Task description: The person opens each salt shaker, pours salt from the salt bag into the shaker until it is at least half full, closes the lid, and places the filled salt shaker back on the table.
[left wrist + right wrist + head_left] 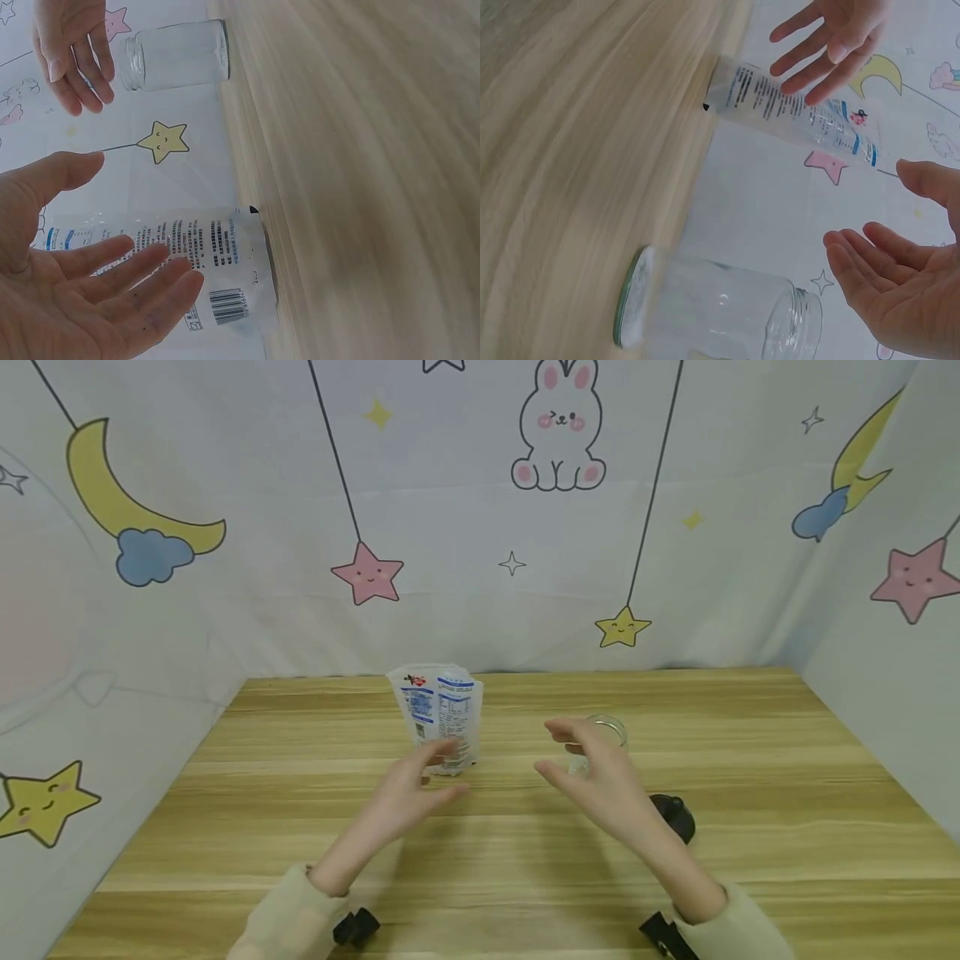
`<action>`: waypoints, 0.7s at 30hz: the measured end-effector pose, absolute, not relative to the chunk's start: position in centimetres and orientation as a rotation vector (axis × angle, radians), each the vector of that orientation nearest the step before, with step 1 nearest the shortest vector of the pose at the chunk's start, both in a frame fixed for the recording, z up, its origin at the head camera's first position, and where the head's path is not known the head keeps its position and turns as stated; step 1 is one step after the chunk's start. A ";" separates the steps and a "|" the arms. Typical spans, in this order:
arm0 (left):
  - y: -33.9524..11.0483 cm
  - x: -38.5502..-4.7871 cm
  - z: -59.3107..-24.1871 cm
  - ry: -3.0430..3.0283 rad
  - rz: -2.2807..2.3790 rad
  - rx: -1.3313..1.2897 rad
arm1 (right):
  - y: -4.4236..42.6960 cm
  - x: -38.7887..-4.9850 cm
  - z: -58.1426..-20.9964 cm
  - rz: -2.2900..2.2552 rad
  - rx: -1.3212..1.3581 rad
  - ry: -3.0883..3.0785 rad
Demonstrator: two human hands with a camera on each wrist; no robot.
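My left hand [408,793] hovers in front of a white plastic pouch [457,710] printed in blue and black; its fingers are spread and relaxed, and it grips nothing. The pouch stands upright on the table, its lower part partly behind that hand. On the other side, my right hand [600,772] is raised before a clear glass jar [613,728], fingers loosely bent, holding nothing. The right wrist view shows the jar [720,304] upright with an uncovered threaded mouth, a little apart from the right fingers [862,262]. Palms face each other across a gap.
A small black rounded object [675,817] lies beside my right forearm, partly hidden by it. The wood-grain table [510,893] ends at a white cloth backdrop [465,518] with cartoon stars, moons and a rabbit. Black devices [356,928] sit at the wrists.
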State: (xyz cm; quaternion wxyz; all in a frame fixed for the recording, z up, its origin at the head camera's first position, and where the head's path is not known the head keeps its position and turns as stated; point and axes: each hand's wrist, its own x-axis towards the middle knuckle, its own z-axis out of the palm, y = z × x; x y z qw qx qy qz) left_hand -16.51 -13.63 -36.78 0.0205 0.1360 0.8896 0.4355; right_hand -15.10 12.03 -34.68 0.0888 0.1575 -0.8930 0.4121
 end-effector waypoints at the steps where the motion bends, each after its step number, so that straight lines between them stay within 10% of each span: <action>1: -13.7 -16.5 -36.8 2.757 1.351 0.414 | 11.9 -15.1 -34.7 1.228 0.467 -2.656; 21: -15.0 -16.7 -36.8 2.764 1.321 0.311 | 10.0 -16.4 -36.2 1.355 0.502 -2.643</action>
